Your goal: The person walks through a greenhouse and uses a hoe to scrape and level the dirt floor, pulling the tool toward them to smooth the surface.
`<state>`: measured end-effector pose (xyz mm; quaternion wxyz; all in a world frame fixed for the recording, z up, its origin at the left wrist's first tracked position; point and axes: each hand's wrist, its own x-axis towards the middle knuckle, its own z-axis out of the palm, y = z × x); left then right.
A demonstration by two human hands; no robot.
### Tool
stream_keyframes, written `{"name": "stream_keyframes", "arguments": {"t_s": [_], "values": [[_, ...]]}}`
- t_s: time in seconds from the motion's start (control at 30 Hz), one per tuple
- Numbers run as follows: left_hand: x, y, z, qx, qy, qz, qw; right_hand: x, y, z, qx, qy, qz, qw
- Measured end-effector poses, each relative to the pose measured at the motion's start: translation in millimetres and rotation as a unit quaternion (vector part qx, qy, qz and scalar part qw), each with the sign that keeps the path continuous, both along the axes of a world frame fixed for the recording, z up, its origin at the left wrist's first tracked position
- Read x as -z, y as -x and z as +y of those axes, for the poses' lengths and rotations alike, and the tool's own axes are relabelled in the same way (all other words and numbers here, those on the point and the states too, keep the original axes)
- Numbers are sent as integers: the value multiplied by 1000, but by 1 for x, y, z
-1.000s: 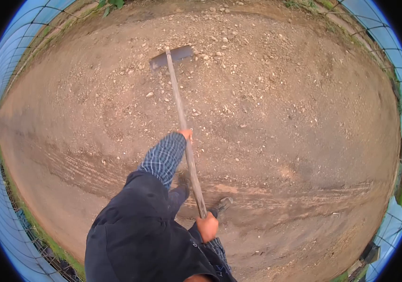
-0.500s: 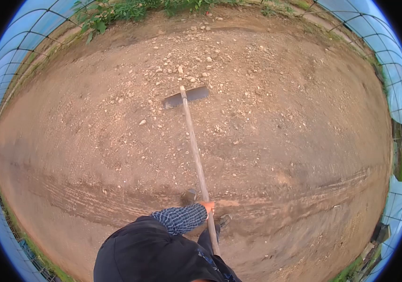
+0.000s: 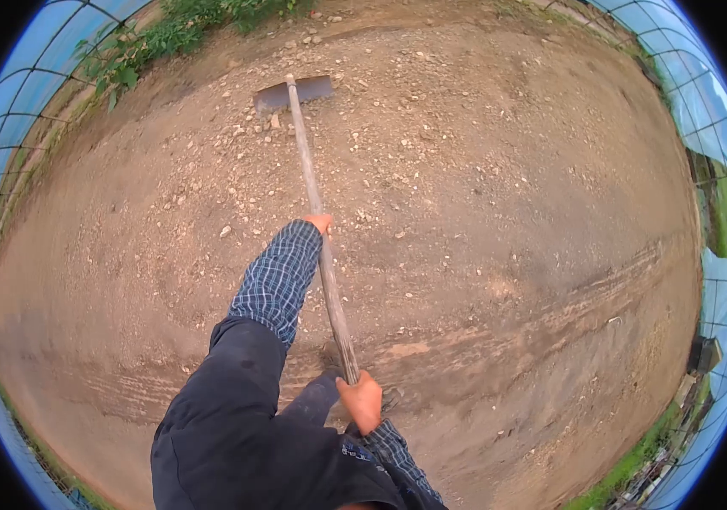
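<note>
A long wooden handle [image 3: 332, 297] runs from near my body up to a wide, flat metal blade [image 3: 314, 87] resting among stones on the soil. My left hand [image 3: 319, 223], at the end of a checked sleeve, is wrapped round the middle of the handle. Close to my body, my right hand [image 3: 363, 401] grips the handle's near end. Small stones [image 3: 275, 121] lie right below the blade.
Brown, stony soil [image 3: 482, 212] spreads around me. Green plants [image 3: 172, 34] grow at the upper left. Blue sheeting with netting [image 3: 19, 102] curves along both sides. A dark box [image 3: 704, 355] stands at the right edge. My shoes are partly hidden near the handle's end.
The blade has moved away from me, up and left in view. My left hand has reached farther forward with the arm extended. My right hand has come into view on the handle's near end.
</note>
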<state>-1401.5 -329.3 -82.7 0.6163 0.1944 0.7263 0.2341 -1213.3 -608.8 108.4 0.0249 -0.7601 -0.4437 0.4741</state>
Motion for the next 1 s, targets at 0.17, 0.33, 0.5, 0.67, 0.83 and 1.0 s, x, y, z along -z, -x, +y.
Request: {"name": "stream_keyframes", "arguments": {"t_s": [0.17,0.33,0.5,0.67,0.83,1.0], "values": [[-29,-104,-121,-182,26,-51,982,9,-90,-116,31,42,-93,994],[-8,-208,-297,-73,166,-169,969,-18,-170,-289,80,152,-241,955],[-52,-262,-350,-75,222,-152,960,-39,-193,-343,100,288,-241,921],[-11,-287,-289,-57,196,-125,971,6,-205,-300,84,247,-248,933],[78,-226,-91,-42,-7,2,999,58,-171,-92,89,74,-88,989],[33,-189,54,23,-11,3,1000,39,-157,31,119,-57,47,990]]}}
